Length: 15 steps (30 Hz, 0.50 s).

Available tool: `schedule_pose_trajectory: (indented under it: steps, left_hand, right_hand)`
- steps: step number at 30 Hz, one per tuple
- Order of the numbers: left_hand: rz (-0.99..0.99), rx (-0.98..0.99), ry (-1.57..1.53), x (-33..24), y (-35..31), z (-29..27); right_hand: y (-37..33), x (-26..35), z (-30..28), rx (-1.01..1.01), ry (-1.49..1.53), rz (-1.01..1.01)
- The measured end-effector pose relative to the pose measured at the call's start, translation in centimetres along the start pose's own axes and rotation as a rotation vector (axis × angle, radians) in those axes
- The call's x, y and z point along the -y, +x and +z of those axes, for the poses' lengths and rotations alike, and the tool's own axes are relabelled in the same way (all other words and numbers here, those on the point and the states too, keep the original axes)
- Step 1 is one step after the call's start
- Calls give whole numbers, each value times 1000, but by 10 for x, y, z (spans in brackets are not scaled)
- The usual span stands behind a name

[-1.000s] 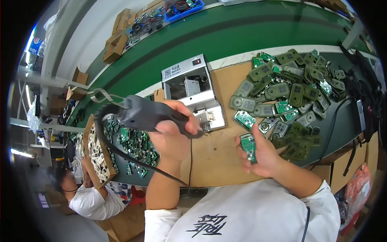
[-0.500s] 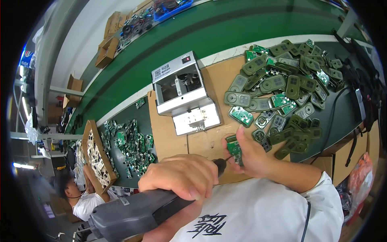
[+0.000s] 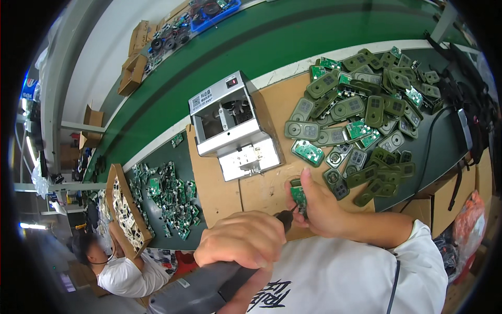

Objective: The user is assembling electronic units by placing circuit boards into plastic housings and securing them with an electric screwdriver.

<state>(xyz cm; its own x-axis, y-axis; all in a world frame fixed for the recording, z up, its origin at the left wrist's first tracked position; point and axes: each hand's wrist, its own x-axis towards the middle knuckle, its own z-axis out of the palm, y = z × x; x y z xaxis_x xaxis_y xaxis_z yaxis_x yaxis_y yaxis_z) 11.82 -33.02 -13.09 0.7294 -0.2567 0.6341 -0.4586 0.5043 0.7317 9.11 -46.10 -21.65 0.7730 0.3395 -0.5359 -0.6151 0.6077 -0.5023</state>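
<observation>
Circuit board (image 3: 298, 196), gripped in the right hand (image 3: 321, 206) above the near part of a flat, brown cardboard sheet (image 3: 219, 201). The box-shaped machine (image 3: 230, 137) is silver metal. The smooth, dark-grey screwdriver (image 3: 204, 293), clasped by the left hand (image 3: 243, 238), has swung down since one second earlier, its slender tip now at the board. Olive shells (image 3: 374, 110), rounded oblongs, lie piled at right.
</observation>
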Motion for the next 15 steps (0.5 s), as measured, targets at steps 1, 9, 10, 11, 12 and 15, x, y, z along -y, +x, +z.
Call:
schedule_pose_trajectory:
  steps: [1, 9, 10, 11, 12, 15]
  left_hand:
    - [10, -30, 2, 1, -1, 0]
    - [18, 7, 30, 7, -5, -6]
    - [30, -36, -40, 8, -7, -5]
    - [42, -78, -110, 10, -9, -5]
    - [44, -79, -111, 11, -9, -7]
    - [-136, -128, -101, 8, -2, -15]
  right_hand:
    - [0, -1, 0, 6, -19, -26]
    - [1, 3, -1, -21, 13, -12]
    - [1, 3, -2, -22, 22, 2]
    - [1, 3, -4, -23, 21, -1]
    - [2, 3, -6, 6, -8, 5]
    - [7, 3, -11, 84, 29, 21]
